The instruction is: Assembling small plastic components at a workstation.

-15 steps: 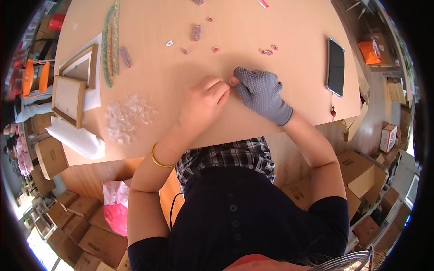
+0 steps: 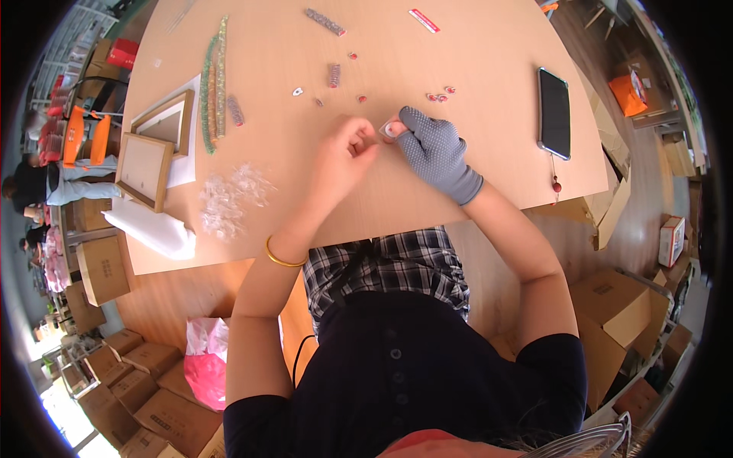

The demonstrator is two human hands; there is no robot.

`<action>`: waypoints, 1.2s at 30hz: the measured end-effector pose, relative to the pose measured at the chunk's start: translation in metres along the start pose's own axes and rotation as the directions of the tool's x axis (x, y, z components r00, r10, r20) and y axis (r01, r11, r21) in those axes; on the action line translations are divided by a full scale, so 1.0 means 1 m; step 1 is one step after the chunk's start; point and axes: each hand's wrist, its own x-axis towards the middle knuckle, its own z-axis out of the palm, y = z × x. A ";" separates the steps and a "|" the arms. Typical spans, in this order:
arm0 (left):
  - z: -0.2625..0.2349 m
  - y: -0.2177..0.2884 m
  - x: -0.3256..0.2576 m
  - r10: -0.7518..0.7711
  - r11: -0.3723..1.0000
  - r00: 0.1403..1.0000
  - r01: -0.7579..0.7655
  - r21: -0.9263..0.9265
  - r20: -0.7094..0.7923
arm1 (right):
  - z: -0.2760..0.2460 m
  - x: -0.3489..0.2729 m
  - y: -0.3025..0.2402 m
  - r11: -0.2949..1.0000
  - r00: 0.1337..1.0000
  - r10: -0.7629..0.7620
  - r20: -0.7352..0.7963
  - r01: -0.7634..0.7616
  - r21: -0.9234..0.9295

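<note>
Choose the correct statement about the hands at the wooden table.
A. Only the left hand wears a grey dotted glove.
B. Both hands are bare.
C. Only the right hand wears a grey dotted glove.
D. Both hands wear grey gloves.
C: the right hand is covered by a grey dotted glove, while the left hand is bare, with a gold bangle at its wrist; both meet over a small white piece.

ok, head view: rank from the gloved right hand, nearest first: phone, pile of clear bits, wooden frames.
From the right hand:
1. Phone, to its right, near the table edge.
2. Pile of clear bits, to the left, past the bare left hand.
3. Wooden frames, far left edge.
</note>
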 end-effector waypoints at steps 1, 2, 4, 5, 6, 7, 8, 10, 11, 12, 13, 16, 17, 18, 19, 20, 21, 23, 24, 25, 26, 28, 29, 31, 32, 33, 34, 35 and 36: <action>-0.003 -0.006 0.004 -0.076 0.989 0.997 0.074 -0.129 -0.014 | 0.001 0.000 0.004 0.998 0.999 0.048 -0.023 -0.048 -0.034; -0.005 -0.012 0.010 -0.154 0.955 0.988 0.144 -0.257 -0.017 | 0.001 0.001 0.007 0.993 0.994 0.096 -0.048 -0.099 -0.067; -0.010 -0.014 0.029 -0.025 0.993 0.997 0.017 -0.118 -0.069 | -0.004 0.004 0.013 0.992 0.987 0.051 -0.154 -0.068 -0.106; -0.013 -0.013 0.038 0.107 0.994 0.989 -0.104 0.029 -0.105 | -0.007 0.006 0.015 0.988 0.968 0.002 -0.252 -0.041 -0.148; -0.013 -0.015 0.047 0.112 0.994 0.988 -0.109 0.031 -0.107 | -0.011 0.009 0.020 0.988 0.967 -0.002 -0.256 -0.037 -0.148; -0.013 -0.016 0.055 0.199 0.966 0.978 -0.185 0.180 -0.059 | -0.015 0.011 0.025 0.988 0.952 0.057 -0.300 -0.097 -0.121; -0.013 -0.018 0.059 0.276 0.910 0.961 -0.262 0.320 0.001 | -0.017 0.012 0.027 0.984 0.933 0.116 -0.341 -0.156 -0.091; -0.014 -0.023 0.061 0.246 0.937 0.969 -0.243 0.251 0.018 | -0.022 0.012 0.026 0.982 0.929 0.146 -0.341 -0.177 -0.062; -0.014 -0.026 0.062 0.212 0.960 0.977 -0.215 0.179 0.036 | -0.023 0.013 0.026 0.979 0.925 0.178 -0.335 -0.200 -0.033; -0.013 -0.022 0.059 0.215 0.959 0.975 -0.220 0.177 0.045 | -0.022 0.011 0.027 0.978 0.922 0.183 -0.341 -0.207 -0.033; -0.012 -0.014 0.049 0.160 0.968 0.984 -0.171 0.183 0.077 | -0.021 0.010 0.029 0.987 0.930 0.120 -0.347 -0.149 -0.057; -0.011 0.003 0.019 0.107 0.967 0.992 -0.119 0.226 0.064 | -0.016 0.008 0.028 0.995 0.955 0.036 -0.294 -0.062 -0.078; -0.011 0.005 0.011 0.114 0.960 0.993 -0.115 0.255 0.021 | -0.013 0.008 0.028 0.996 0.972 0.016 -0.236 -0.036 -0.079; -0.011 0.007 0.005 0.110 0.961 0.994 -0.112 0.253 0.021 | -0.011 0.007 0.026 0.996 0.972 0.018 -0.233 -0.037 -0.079; -0.012 0.008 0.000 0.098 0.973 0.995 -0.096 0.210 0.001 | -0.007 0.006 0.023 0.996 0.981 0.018 -0.192 -0.033 -0.080; -0.012 0.007 -0.002 0.084 0.983 0.996 -0.080 0.166 -0.017 | -0.003 0.004 0.021 0.996 0.988 0.018 -0.150 -0.030 -0.081; -0.013 0.005 -0.003 0.080 0.984 0.997 -0.076 0.163 -0.020 | 0.001 0.004 0.017 0.996 0.989 0.019 -0.145 -0.031 -0.082; -0.013 -0.001 -0.003 0.163 0.978 0.987 -0.161 0.130 0.001 | 0.008 0.005 0.012 0.980 0.997 0.020 -0.074 -0.034 -0.198; -0.013 -0.002 -0.002 0.159 0.979 0.987 -0.158 0.126 -0.001 | 0.011 0.007 0.011 0.979 0.997 0.022 -0.069 -0.035 -0.200; -0.011 -0.003 -0.001 0.194 0.972 0.981 -0.190 0.141 -0.013 | 0.014 0.010 0.011 0.969 0.998 0.024 -0.051 -0.036 -0.243; -0.009 -0.004 0.000 0.229 0.963 0.973 -0.222 0.155 -0.025 | 0.016 0.012 0.011 0.958 0.999 0.027 -0.034 -0.036 -0.286; -0.008 -0.006 0.000 0.225 0.965 0.974 -0.217 0.144 -0.038 | 0.018 0.013 0.012 0.958 1.000 0.000 -0.024 -0.007 -0.286; -0.008 -0.007 0.001 0.227 0.966 0.973 -0.218 0.140 -0.051 | 0.019 0.014 0.012 0.959 0.999 -0.032 -0.019 0.026 -0.282; -0.010 -0.011 0.002 0.242 0.961 0.970 -0.235 0.149 -0.031 | 0.019 0.015 0.011 0.952 1.000 -0.004 0.003 0.005 -0.308; -0.011 -0.012 0.003 0.263 0.952 0.965 -0.258 0.166 -0.011 | 0.019 0.016 0.010 0.944 1.000 0.018 0.016 -0.012 -0.330; -0.011 -0.012 0.003 0.257 0.954 0.966 -0.252 0.160 -0.013 | 0.019 0.017 0.009 0.943 0.999 0.022 0.024 -0.013 -0.332; -0.012 -0.011 0.004 0.262 0.954 0.965 -0.259 0.152 -0.005 | 0.018 0.018 0.007 0.947 0.999 0.039 0.025 -0.029 -0.321; -0.013 -0.011 0.004 0.267 0.953 0.964 -0.265 0.145 0.002 | 0.019 0.019 0.006 0.950 0.998 0.056 0.027 -0.045 -0.309; -0.013 -0.010 0.004 0.261 0.956 0.965 -0.258 0.140 0.000 | 0.019 0.018 0.006 0.950 0.998 0.059 0.034 -0.045 -0.310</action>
